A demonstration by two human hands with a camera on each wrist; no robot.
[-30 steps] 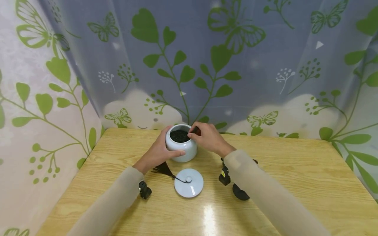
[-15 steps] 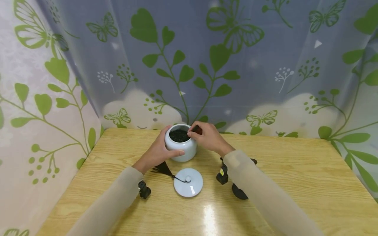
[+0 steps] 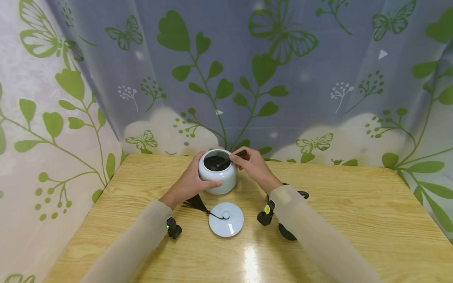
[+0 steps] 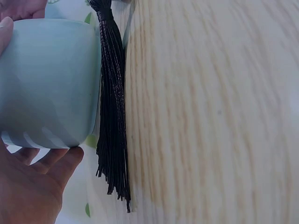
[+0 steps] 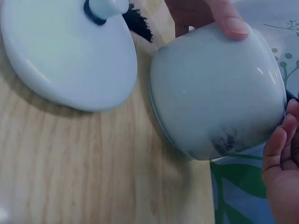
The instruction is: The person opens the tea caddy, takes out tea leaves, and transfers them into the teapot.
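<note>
Your right fingers (image 3: pixel 238 160) pinch a slim, dark, rod-shaped tool (image 3: pixel 242 153) angled into the round, glossy white jar (image 3: pixel 222 183) near the far edge of the bench (image 3: pixel 354 204); your left fingers (image 3: pixel 211 184) grip the jar's left side.

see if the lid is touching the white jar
Apart. The head view shows a strip of table between the lid and the white jar; the right wrist view shows wood between them too.

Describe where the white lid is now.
In the head view, the white lid lies on the table below centre, on the near side of the jar, its black tassel to the left.
</note>
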